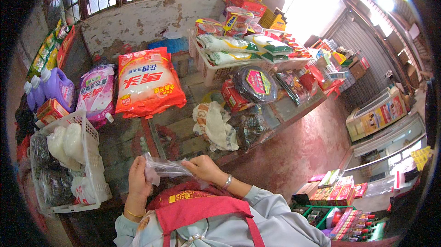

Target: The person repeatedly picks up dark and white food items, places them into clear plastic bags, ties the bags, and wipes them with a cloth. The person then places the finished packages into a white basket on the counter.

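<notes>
My left hand (139,176) and my right hand (206,169) pinch the two ends of a clear plastic bag (168,168), stretched between them in front of my red apron (203,212). Beyond my hands is a glass-topped counter (175,119). On it, a crumpled white cloth (215,126) lies ahead of my right hand. A large red bag of washing powder (148,81) rests farther ahead. Left of my left hand stands a white plastic basket (94,174) holding rolls of white bags (67,143) and black bags.
Purple detergent bottles (58,85) and a purple refill pouch (96,92) stand at the left. Ahead are a basket (215,73) with green-and-white packets, noodle cups (237,21) and a round dark package (255,83). A chest freezer (379,114) is at the right, boxes and bottles below it.
</notes>
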### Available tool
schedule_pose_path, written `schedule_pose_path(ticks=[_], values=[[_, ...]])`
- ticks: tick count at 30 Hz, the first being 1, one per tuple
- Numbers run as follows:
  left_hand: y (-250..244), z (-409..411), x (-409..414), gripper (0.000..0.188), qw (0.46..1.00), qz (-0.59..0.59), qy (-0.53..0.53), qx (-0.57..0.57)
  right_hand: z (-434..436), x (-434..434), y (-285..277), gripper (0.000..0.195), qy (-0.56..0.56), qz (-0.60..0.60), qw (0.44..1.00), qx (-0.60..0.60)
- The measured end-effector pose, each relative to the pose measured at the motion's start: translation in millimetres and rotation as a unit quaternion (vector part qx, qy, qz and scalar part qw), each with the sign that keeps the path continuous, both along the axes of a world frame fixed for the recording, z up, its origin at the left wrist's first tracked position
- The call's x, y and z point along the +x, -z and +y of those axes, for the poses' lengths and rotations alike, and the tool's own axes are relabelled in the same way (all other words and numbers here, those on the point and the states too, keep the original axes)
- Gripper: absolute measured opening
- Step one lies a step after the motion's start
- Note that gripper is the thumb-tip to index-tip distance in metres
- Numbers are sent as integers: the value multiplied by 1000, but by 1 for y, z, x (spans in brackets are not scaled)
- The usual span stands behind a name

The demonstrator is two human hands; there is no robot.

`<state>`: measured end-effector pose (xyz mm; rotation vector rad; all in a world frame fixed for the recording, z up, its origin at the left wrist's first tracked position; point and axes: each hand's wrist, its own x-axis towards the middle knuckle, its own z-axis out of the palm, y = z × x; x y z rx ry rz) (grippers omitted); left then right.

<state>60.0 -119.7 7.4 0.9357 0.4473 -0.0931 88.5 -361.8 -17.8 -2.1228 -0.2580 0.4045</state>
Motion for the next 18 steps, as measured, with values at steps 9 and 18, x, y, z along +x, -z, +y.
schedule_pose_path(ticks=[9,18], values=[[-8,-4,-1,12,979,-112,-10,172,9,-4,-40,51,57,-128,982,126],[-3,-5,-12,12,983,-58,-4,174,9,29,2,13,90,-157,983,-34]])
